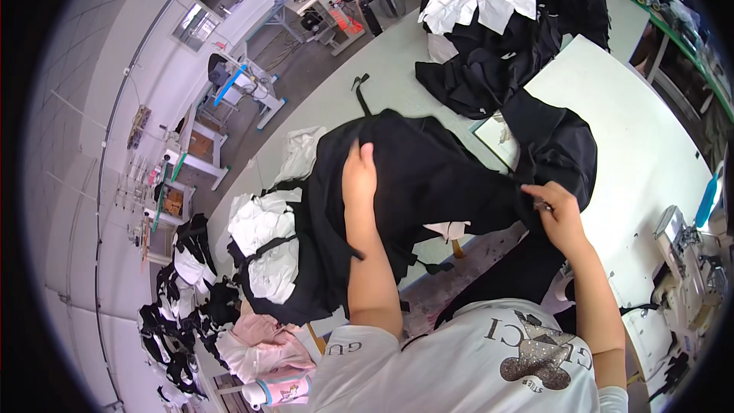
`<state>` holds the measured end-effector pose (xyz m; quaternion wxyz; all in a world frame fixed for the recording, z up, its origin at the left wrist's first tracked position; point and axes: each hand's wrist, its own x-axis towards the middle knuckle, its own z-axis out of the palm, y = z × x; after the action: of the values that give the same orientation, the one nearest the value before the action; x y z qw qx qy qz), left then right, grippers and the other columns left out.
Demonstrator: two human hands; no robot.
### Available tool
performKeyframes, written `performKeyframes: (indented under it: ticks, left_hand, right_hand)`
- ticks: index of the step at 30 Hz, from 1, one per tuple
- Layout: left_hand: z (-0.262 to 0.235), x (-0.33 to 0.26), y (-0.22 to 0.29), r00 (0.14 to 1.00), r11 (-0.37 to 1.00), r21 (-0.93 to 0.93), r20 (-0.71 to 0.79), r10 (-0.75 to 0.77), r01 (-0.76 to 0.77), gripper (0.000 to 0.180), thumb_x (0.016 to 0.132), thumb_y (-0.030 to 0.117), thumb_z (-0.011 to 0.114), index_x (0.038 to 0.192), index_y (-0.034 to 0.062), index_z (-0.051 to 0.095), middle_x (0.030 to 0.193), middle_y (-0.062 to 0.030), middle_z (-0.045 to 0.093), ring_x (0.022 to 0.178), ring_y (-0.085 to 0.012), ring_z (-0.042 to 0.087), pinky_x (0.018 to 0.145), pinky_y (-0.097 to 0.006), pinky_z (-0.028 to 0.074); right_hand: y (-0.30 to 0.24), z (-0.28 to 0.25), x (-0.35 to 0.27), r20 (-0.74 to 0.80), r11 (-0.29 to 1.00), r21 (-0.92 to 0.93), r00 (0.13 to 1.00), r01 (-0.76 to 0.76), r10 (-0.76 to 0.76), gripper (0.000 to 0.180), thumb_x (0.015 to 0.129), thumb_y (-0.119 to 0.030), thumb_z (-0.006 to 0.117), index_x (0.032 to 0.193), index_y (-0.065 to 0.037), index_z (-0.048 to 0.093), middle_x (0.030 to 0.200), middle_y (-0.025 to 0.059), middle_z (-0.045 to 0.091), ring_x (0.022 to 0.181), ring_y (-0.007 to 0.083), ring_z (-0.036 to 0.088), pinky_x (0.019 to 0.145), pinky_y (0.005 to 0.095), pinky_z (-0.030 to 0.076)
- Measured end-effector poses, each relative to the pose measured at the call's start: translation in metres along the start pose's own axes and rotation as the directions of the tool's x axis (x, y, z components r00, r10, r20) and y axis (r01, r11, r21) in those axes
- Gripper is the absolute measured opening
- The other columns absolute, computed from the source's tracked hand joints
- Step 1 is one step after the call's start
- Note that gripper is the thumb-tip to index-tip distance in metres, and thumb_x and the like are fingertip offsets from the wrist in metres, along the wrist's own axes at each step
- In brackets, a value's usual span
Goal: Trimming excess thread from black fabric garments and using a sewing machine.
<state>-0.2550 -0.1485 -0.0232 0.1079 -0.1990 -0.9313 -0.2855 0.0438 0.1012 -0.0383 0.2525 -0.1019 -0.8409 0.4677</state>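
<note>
Head view: black garment (428, 176) lies draped on white table (642, 145), stretched left-to-right between both hands. Left hand (359, 172) lies flat on top, fingers together; right hand (554, 210) pinches its right edge (small metal tool maybe, unclear).

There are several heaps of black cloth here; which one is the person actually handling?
The black garment in the middle, under the left hand and pinched by the right hand. The far pile with white pieces lies untouched.
</note>
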Motion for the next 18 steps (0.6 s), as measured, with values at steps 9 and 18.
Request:
performKeyframes:
  ticks: [9, 18]
  left_hand:
    - [-0.104, 0.014, -0.033, 0.979, 0.984, 0.008, 0.098, -0.176, 0.176, 0.033, 0.089, 0.031, 0.061, 0.087, -0.0014, 0.070, 0.068, -0.0088, 0.066, 0.061, -0.0139, 0.054, 0.064, -0.030, 0.044]
    - [-0.011, -0.140, 0.107, 0.671, 0.668, -0.647, 0.682, 0.291, 0.367, 0.007, 0.089, 0.008, 0.059, 0.089, 0.0023, 0.064, 0.078, -0.0045, 0.068, 0.074, -0.0114, 0.065, 0.065, -0.026, 0.052]
  right_hand:
    - [-0.002, 0.008, -0.001, 0.040, 0.977, 0.152, 0.989, -0.147, 0.142, 0.044, 0.078, 0.016, 0.048, 0.115, -0.002, 0.062, 0.081, 0.0099, 0.057, 0.074, 0.0190, 0.058, 0.072, 0.0271, 0.046]
    - [-0.017, 0.009, -0.003, 0.073, 0.916, 0.231, 0.945, -0.327, 0.319, 0.041, 0.089, 0.005, 0.049, 0.129, -0.003, 0.053, 0.083, 0.0073, 0.064, 0.076, 0.0101, 0.057, 0.074, 0.0229, 0.044]
